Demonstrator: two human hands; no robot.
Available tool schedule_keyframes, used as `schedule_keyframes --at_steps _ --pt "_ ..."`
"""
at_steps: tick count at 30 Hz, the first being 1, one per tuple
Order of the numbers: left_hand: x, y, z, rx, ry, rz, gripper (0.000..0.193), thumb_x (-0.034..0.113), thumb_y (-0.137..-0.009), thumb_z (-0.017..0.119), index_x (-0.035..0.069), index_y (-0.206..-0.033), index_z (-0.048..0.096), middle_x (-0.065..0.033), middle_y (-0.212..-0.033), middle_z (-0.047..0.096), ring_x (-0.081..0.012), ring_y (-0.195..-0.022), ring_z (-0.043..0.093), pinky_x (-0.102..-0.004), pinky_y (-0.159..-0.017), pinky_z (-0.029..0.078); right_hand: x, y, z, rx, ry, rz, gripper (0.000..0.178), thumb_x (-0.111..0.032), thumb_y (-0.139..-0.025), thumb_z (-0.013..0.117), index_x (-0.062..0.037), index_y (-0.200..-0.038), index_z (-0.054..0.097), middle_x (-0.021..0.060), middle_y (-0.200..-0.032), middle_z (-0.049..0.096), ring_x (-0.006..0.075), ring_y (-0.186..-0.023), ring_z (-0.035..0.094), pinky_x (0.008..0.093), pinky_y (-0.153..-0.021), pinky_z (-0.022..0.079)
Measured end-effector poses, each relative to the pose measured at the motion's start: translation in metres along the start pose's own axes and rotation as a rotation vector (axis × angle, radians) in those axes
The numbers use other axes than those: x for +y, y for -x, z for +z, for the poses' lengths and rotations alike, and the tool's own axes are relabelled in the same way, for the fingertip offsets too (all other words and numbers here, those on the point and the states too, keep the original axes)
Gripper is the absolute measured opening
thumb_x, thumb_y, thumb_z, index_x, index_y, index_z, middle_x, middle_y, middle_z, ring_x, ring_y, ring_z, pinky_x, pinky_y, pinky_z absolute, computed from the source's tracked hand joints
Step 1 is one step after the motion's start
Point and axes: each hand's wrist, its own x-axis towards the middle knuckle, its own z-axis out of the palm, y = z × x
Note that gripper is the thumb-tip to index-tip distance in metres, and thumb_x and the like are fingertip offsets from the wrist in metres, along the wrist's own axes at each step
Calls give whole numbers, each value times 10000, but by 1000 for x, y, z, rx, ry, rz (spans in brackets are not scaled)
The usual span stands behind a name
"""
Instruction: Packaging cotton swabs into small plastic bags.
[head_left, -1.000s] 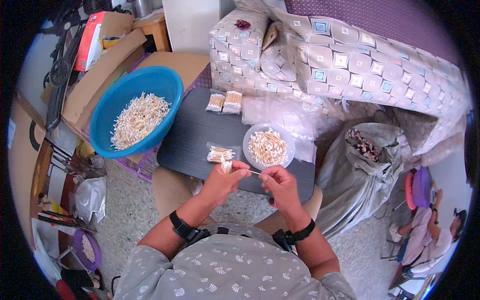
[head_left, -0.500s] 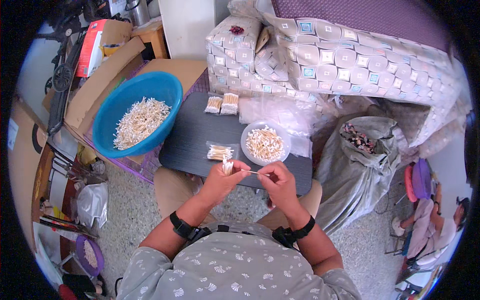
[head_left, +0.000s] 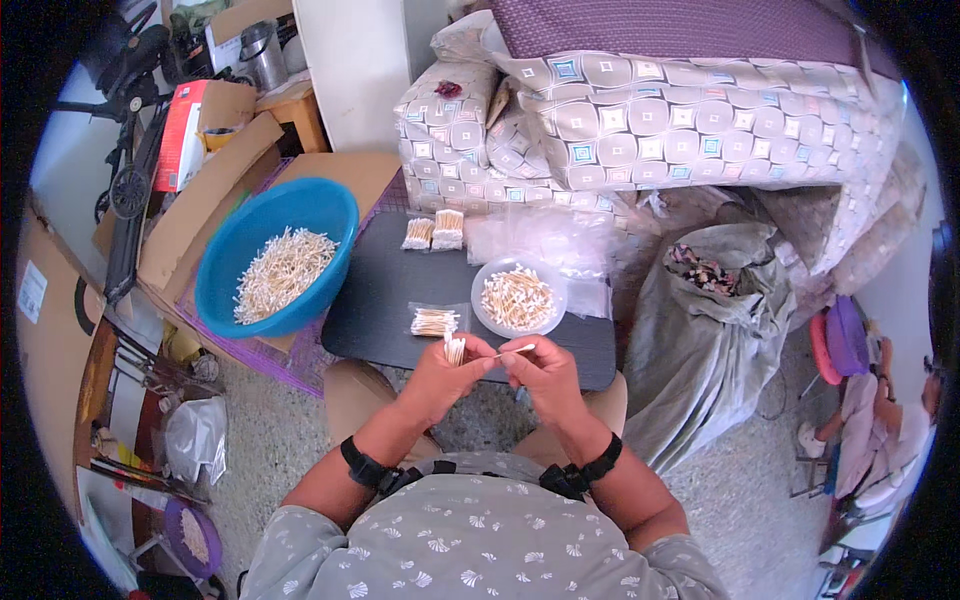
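Observation:
A small bunch of cotton swabs (head_left: pixel 454 351) stands up from my left hand (head_left: pixel 440 384), whose fingers are closed round it. My right hand (head_left: pixel 548 382) pinches a single cotton swab (head_left: pixel 516 352), held slantwise between the two hands with one white tip showing. The fingertips of both hands are close together. Just beyond them, on the dark table (head_left: pixel 380 290), a white bowl (head_left: pixel 562 300) holds loose cotton swabs. Left of it lies a clear bag of cotton swabs (head_left: pixel 434 321). Two packed bundles of swabs (head_left: pixel 447 230) lie at the table's far edge.
A large blue basin (head_left: pixel 345 240) heaped with swabs stands left on cardboard. Clear plastic bags (head_left: pixel 545 240) cover the table's far right. Right of it slumps a grey sack (head_left: pixel 690 370); a patterned sofa (head_left: pixel 690 125) stands behind. Another person (head_left: pixel 880 430) sits at far right.
The view has shifted, so the table and basin appear lower. My hands have drawn slightly closer together, and the single swab is now tilted with its white tip up to the right.

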Motion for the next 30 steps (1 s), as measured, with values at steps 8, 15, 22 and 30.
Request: schedule_keyframes --at_steps 8,15,22,30 --pt "-7 -5 -7 97 103 -12 110 147 -847 648 58 -907 629 51 -650 528 -26 -501 407 -188 -435 320 -7 -5 -4 -79 218 -110 121 -100 -864 616 -10 -944 635 18 -900 617 77 -749 546 225 -667 449" --pt "-7 -3 -9 21 48 -18 139 172 -867 618 56 -936 646 52 -664 537 -24 -499 390 -185 -440 291 -1 -7 1 -120 378 -80 129 -133 -846 651 -4 -849 640 8 -749 613 57 -693 514 225 -620 434" --pt "-14 0 -14 25 148 -47 163 196 -863 631 49 -932 642 49 -645 521 -31 -501 390 -191 -436 286 12 -7 6 -201 316 42 122 -127 -841 655 -8 -859 632 -23 -734 597 46 -668 506 216 -585 418" --pt "-15 2 -17 10 242 -41 230 237 -840 668 61 -982 628 50 -621 510 -39 -483 385 -204 -426 291 30 -1 -1 -215 278 40 152 -150 -863 634 -44 -972 640 -14 -781 616 66 -701 527 226 -616 437"
